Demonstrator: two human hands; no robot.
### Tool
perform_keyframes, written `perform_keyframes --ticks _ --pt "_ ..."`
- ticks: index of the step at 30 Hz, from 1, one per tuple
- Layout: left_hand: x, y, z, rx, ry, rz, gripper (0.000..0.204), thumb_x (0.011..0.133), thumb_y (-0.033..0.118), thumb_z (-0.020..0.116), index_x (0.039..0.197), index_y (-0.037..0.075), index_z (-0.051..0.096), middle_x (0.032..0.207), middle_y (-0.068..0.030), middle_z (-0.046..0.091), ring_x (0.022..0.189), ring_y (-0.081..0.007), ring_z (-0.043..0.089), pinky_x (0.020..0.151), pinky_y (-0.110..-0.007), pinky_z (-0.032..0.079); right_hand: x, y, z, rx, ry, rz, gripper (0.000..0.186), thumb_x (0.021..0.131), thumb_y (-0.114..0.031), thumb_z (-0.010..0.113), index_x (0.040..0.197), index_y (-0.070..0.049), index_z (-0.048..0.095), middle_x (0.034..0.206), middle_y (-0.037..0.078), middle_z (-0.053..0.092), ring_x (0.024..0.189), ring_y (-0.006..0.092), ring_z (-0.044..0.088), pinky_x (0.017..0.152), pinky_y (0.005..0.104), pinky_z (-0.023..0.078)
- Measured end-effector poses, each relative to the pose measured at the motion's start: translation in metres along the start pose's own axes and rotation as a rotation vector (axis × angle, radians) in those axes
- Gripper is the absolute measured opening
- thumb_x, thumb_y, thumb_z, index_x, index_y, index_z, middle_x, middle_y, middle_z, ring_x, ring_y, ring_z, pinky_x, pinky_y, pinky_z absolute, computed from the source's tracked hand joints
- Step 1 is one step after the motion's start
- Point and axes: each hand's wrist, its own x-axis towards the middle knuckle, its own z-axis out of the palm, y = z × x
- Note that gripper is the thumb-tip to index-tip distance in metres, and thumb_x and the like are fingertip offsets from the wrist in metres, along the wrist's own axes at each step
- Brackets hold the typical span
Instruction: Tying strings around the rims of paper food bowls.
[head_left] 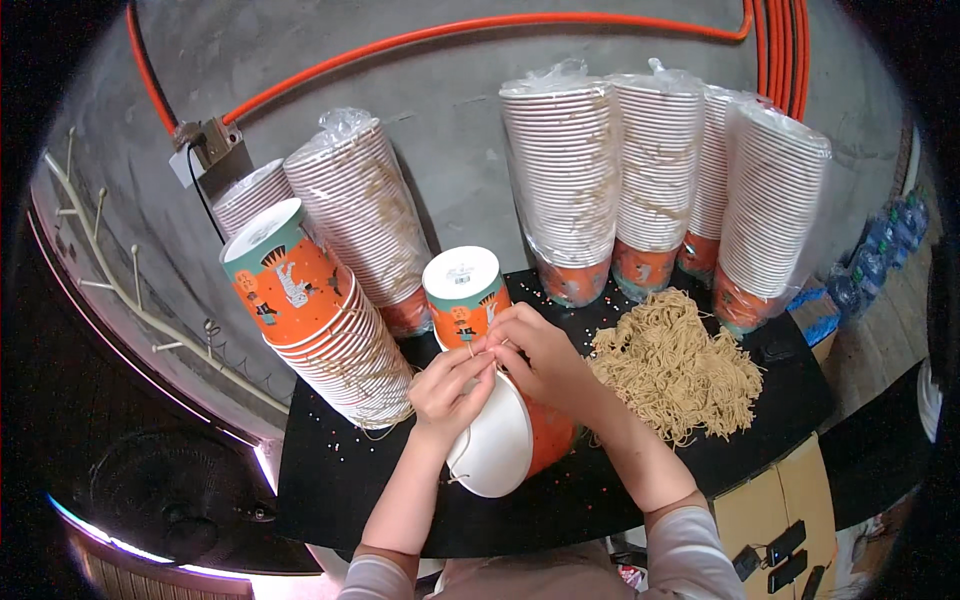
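Left fingers [462, 367]: pinching thin cord [471, 350]; likely soft, limp, best taken near its end.
Right fingers [517, 338]: pinching it opposite.
Paper bucket [497, 440]: tipped, just below the fingers; probably light, crushable, best held by its rim.

Cord [472, 350] partly hidden; sleeves [690, 552] cut off below.

Small work room — bare grey wall [460, 190] far back, orange pipes [775, 50], black table [340, 500], wrapped tub stacks [563, 170], string heap [670, 370] at right
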Motion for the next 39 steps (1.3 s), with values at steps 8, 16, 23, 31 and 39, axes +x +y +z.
perform_keyframes --ticks 8,16,23,31,39 --pt "-0.005 -0.009 -0.006 0.003 -0.111 -0.061 0.019 0.073 -0.001 0.08 0.089 0.005 0.072 0.086 -0.0071 0.072 0.072 -0.0208 0.072 0.062 -0.031 0.058 0.0 0.009 0.006 0.004 -0.026 0.012 0.011 0.095 -0.008 0.058 0.1 0.002 0.056 0.102 0.021 0.061 0.095 0.0405 0.062 0.085 0.044 0.051" --pt "0.011 -0.008 -0.022 -0.118 -0.345 -0.208 0.014 0.072 0.0 0.076 0.084 0.003 0.069 0.084 -0.008 0.069 0.073 -0.0216 0.07 0.069 -0.033 0.058 -0.005 0.02 0.01 0.049 -0.134 0.072 0.01 0.094 -0.008 0.058 0.096 0.002 0.056 0.105 0.021 0.062 0.097 0.0393 0.062 0.087 0.0431 0.052" --pt "0.023 -0.011 -0.041 -0.324 -0.527 -0.438 0.011 0.07 -0.001 0.072 0.081 0.002 0.069 0.081 -0.0072 0.068 0.076 -0.0168 0.069 0.074 -0.03 0.055 -0.007 0.006 0.008 0.054 -0.25 0.045 0.009 0.096 -0.008 0.063 0.099 -0.001 0.058 0.107 0.013 0.061 0.095 0.0302 0.063 0.084 0.037 0.052" --pt "0.015 -0.021 -0.051 -0.431 -0.579 -0.639 0.01 0.07 0.002 0.073 0.078 0.0 0.068 0.077 -0.006 0.066 0.074 -0.0152 0.067 0.073 -0.03 0.052 -0.006 -0.009 0.015 0.056 -0.224 -0.024 0.009 0.092 -0.002 0.06 0.096 -0.003 0.052 0.101 0.015 0.059 0.095 0.0366 0.063 0.082 0.0407 0.053" --pt "0.017 -0.013 -0.045 -0.391 -0.477 -0.823 0.004 0.074 -0.004 0.069 0.071 -0.004 0.066 0.085 -0.0091 0.068 0.085 -0.0164 0.064 0.08 -0.03 0.049 -0.009 0.006 0.031 0.075 -0.061 -0.029 0.017 0.083 -0.002 0.069 0.093 -0.003 0.054 0.105 0.017 0.063 0.095 0.0373 0.066 0.081 0.0406 0.054"
